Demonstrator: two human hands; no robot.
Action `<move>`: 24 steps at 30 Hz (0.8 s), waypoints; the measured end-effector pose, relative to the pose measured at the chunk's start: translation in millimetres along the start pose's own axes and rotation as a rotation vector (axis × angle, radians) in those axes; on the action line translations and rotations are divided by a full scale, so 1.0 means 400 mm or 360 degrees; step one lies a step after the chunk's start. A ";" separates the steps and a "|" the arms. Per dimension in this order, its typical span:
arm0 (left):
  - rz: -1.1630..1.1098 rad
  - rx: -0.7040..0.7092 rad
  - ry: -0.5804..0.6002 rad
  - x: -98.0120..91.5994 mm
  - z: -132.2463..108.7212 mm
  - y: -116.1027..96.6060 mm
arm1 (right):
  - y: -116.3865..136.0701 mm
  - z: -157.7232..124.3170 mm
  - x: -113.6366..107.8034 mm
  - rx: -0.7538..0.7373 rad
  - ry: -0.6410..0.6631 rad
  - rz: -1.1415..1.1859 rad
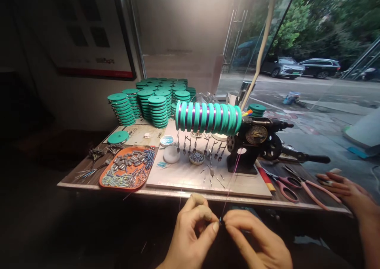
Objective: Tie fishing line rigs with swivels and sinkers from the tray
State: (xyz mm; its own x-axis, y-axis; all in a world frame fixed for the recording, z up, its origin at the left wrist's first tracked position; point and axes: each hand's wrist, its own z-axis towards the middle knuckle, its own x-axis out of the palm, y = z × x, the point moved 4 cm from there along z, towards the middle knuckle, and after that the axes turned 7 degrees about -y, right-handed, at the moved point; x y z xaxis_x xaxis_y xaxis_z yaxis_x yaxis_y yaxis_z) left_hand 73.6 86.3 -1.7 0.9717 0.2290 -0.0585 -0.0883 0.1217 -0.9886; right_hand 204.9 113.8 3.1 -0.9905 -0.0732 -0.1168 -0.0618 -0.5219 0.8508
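My left hand [190, 233] and my right hand [255, 241] meet below the table's front edge. Both pinch a thin purple line [230, 184] at a tiny blue piece [220, 220] between the fingertips. The line runs up from my fingers to the black hand-crank winder [249, 150] on the table. The winder carries a row of green spools [208, 118] wound with purple line.
Stacks of green spools [151, 101] stand at the back. An orange tray [103, 178] of small grey and blue tubes sits front left. Small hooks and weights lie on the pale board [184, 176]. Pink-handled scissors [286, 186] lie right, beside another person's hand [344, 188].
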 end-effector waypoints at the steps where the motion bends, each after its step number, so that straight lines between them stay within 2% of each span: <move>1: -0.0053 0.0001 0.0023 -0.001 -0.001 -0.002 | 0.008 0.009 -0.004 -0.0007 -0.0051 -0.0007; 5: -0.0256 -0.0033 0.0137 -0.001 -0.005 0.000 | 0.039 0.035 -0.013 -0.0180 -0.0078 -0.0186; 8: -0.0318 -0.0058 0.0106 0.000 -0.003 0.007 | 0.054 0.040 -0.020 -0.0477 0.0006 -0.0387; 12: -0.0354 -0.0095 0.0071 0.004 0.002 0.015 | 0.050 0.028 -0.035 -0.0825 -0.0014 -0.0608; 16: -0.0313 -0.0068 0.0062 0.006 0.003 0.011 | 0.038 0.019 -0.035 -0.0902 0.0041 -0.0735; 24: -0.0187 -0.0002 0.0078 0.004 0.002 0.007 | 0.055 0.023 -0.023 -0.1178 0.0103 -0.0788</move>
State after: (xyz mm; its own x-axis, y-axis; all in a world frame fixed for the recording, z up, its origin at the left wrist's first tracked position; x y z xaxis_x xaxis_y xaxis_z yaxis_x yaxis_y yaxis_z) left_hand 74.7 87.7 -4.6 0.9848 0.1658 0.0514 0.0274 0.1437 -0.9892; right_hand 211.7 110.9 27.5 -0.8611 0.2702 -0.4307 -0.3632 -0.9197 0.1490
